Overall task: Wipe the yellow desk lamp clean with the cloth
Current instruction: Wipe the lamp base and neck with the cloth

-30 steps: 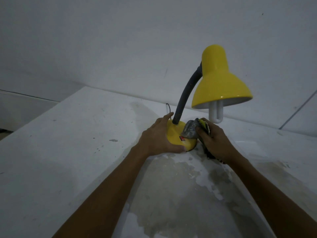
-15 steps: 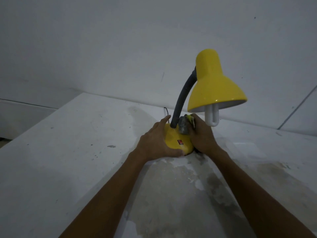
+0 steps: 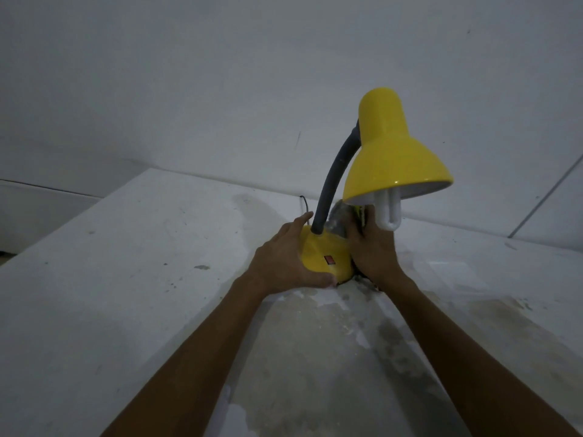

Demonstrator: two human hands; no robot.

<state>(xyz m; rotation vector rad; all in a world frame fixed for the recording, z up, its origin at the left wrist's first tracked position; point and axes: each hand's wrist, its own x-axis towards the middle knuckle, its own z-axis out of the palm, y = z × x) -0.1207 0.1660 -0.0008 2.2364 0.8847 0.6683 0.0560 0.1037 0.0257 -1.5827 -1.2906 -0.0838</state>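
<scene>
Head view, from left to right: a white, scuffed and stained tabletop (image 3: 126, 279) runs under both forearms, and on it, right of the middle, stands the yellow metal desk lamp (image 3: 391, 159) with its dark bendy neck (image 3: 334, 184). The left hand (image 3: 284, 263) grips the lamp's round base (image 3: 321, 247), thumb laid along the near rim and fingers spread round the far left side, just as it did a second ago, so the lamp stays braced. A small red switch (image 3: 329, 260) shows on the bared front of the base. What has changed is the grey crumpled cloth (image 3: 339, 222): a second ago it sat on the front right of the base; now it is pushed up and back against the foot of the neck, under the shade. The right hand (image 3: 373, 250) holds it bunched, fingers curled tight on it, close beside the white bulb (image 3: 389, 212). The base looks nearly covered, while neck and shade probably remain to be wiped.
</scene>
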